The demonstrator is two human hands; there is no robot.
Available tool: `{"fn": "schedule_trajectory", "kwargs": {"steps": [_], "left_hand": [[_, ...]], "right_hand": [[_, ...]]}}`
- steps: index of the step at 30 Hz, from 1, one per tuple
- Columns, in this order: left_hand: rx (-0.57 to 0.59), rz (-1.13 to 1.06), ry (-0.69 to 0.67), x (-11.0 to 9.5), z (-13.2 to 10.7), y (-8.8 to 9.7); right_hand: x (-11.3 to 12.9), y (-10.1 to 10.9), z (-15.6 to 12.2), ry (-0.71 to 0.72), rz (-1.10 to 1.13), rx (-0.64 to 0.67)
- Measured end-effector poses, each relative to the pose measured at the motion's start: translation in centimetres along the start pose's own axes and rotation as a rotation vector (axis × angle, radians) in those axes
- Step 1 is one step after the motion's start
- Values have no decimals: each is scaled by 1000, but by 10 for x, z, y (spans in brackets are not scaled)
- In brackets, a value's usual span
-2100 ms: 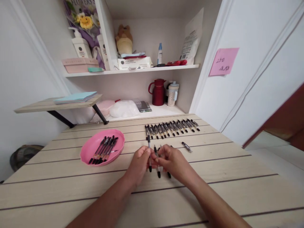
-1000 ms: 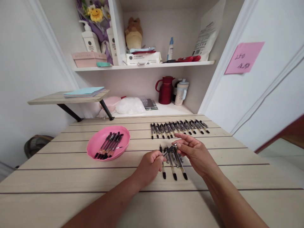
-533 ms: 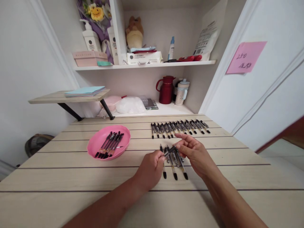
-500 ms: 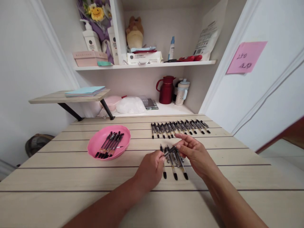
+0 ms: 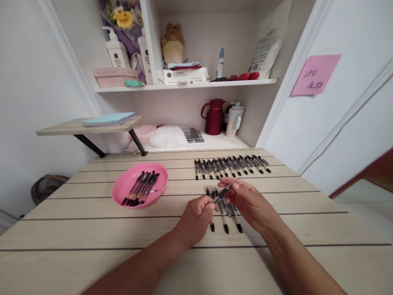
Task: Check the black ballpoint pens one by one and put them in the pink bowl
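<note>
Gripping one pen [image 5: 221, 195] at its lower end with left hand [image 5: 196, 215], fingers curled shut around it. Pinching the upper end of the same pen between thumb and fingertips of right hand [image 5: 249, 203]. Held tilted, just above table [image 5: 92, 229], over three loose pens [image 5: 224, 223] lying side by side. Behind these, well apart: row of pens [image 5: 230, 165]. Off to the left: pink dish [image 5: 118, 192] holding more pens [image 5: 141, 188].
</note>
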State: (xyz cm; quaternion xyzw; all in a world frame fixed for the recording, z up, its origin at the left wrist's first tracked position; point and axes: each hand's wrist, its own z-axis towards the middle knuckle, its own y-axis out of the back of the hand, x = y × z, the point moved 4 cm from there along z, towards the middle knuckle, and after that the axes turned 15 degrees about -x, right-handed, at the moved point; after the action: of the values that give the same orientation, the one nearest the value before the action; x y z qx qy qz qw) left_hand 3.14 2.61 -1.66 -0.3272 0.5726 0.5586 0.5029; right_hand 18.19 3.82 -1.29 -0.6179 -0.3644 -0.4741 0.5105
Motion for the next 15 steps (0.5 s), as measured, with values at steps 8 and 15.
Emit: {"fn": "schedule_trajectory", "kwargs": {"steps": [8,15], "left_hand": [[2,-37,37,5,0,-2],[9,-47,55,8,1,-2]], "right_hand": [[-4,2,2,-4,-30,-17],[-6,7,5,-11,-47,-96]]}}
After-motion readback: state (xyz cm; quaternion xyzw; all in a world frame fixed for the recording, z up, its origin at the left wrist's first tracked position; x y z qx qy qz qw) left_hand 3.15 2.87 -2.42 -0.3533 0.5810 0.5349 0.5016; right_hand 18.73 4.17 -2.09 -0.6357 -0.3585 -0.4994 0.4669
